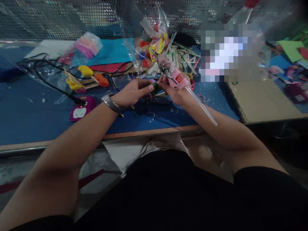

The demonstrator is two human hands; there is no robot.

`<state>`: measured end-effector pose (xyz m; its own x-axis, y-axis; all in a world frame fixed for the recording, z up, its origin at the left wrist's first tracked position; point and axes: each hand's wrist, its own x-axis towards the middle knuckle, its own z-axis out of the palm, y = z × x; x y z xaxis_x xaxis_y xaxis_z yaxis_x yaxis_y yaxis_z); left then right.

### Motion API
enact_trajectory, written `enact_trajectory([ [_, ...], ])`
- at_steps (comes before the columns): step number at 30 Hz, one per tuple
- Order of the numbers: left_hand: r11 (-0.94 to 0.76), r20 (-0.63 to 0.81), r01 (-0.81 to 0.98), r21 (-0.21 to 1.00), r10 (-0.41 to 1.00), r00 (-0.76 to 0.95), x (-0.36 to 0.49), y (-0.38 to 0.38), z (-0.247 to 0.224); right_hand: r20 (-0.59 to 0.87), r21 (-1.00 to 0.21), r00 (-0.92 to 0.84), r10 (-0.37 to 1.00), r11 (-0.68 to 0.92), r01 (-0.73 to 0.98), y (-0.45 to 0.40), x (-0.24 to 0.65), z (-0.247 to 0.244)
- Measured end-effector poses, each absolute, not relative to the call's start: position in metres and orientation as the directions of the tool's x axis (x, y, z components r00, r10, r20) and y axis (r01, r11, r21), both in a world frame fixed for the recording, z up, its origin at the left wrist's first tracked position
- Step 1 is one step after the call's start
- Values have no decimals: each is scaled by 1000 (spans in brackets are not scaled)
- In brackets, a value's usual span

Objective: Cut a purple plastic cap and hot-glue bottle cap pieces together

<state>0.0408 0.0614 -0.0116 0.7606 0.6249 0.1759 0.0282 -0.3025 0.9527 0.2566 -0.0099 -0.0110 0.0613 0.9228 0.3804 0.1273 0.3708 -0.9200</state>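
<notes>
My left hand (134, 92) pinches a small green piece (156, 87) between thumb and fingers, above the blue table. Opposite it, my right hand (172, 91) has its fingers closed at the right side of the same piece. A bit of purple shows just behind the green. A pink glue gun (179, 79) with a clear glue stick (202, 106) lies over my right hand and forearm, its dark, messy tip toward the back; whether the hand grips it is hidden. Thin sticks and scraps lie under and around both hands.
A purple power box (83, 109) with a black cable (51, 86) stands at the left. Behind it is a stick frame (84, 82) with yellow and orange pieces. Wooden sticks (179, 57), plastic bags and coloured sheets (113, 51) fill the back. Cardboard (262, 99) lies right.
</notes>
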Motion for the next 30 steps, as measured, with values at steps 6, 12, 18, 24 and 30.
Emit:
enact_trajectory([
  [6, -296, 172, 27, 955, 626, 761, 41, 60, -9, 373, -923, 59, 926, 363, 130, -13, 256, -10],
  [12, -288, 169, 26, 957, 631, 757, 41, 60, -11, 405, -910, 44, 913, 398, 117, -10, 257, -14],
  [18, -326, 180, 42, 944, 619, 764, 41, 63, -15, 455, -888, 53, 889, 450, 91, -9, 262, -13],
  [24, -278, 134, 82, 957, 676, 724, 41, 60, -11, 455, -888, 27, 890, 451, 87, -8, 267, -13],
  [30, -264, 137, 64, 962, 676, 724, 40, 60, -10, 413, -908, 45, 910, 406, 105, -6, 265, -15],
])
